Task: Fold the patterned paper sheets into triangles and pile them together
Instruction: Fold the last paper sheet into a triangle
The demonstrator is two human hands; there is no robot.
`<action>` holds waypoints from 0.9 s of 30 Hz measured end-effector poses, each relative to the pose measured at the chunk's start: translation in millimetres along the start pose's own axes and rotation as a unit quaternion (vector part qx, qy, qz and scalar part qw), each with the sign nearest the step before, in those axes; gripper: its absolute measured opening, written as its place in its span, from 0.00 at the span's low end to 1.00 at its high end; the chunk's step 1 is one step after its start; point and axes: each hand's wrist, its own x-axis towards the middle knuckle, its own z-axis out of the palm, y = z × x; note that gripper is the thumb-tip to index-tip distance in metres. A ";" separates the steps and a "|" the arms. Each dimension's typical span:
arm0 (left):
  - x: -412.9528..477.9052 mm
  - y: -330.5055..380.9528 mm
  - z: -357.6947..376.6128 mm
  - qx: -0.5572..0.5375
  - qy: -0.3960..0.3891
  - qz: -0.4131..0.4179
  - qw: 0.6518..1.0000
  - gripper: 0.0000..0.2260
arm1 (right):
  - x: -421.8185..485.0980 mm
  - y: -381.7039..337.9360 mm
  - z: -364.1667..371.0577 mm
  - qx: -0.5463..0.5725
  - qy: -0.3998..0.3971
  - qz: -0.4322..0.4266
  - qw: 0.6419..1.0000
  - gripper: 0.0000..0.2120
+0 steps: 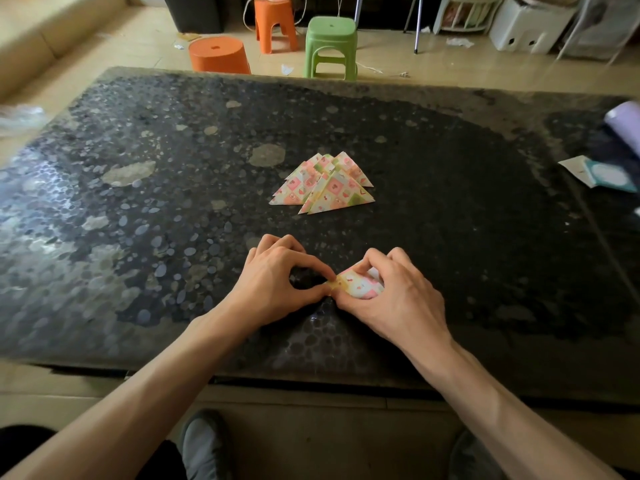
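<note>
A small folded sheet of patterned paper [358,285] with pink, yellow and green squares lies near the front edge of the dark table [138,220]. My left hand [277,275] pinches its left corner between thumb and forefinger. My right hand [391,292] curls over the rest of the sheet, with thumb and forefinger holding its edges, and hides most of it. Farther back, in the middle of the table, several folded patterned triangles [325,185] lie overlapped in a loose pile.
At the table's right edge lie a lilac roll [625,119] and a white and teal packet [599,174]. Beyond the far edge stand an orange bucket-shaped stool [218,55], an orange stool [275,22] and a green stool [330,46]. My shoes [204,445] show below the table.
</note>
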 end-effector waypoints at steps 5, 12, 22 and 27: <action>-0.3 -0.4 0.2 0.000 0.000 -0.001 1.000 0.12 | 3.5 -0.1 5.0 0.012 -0.004 0.010 1.000 0.26; 0.9 2.2 -1.5 -0.006 -0.010 -0.014 1.000 0.11 | -4.7 1.6 14.5 0.011 0.049 -0.004 0.999 0.24; 0.2 3.9 -6.6 -0.002 -0.034 -0.020 0.999 0.08 | -4.0 5.1 18.6 -0.004 0.066 -0.004 0.998 0.27; 1.0 3.2 -7.0 0.010 -0.031 -0.010 0.999 0.09 | -5.8 3.4 23.7 0.002 0.096 -0.005 0.995 0.28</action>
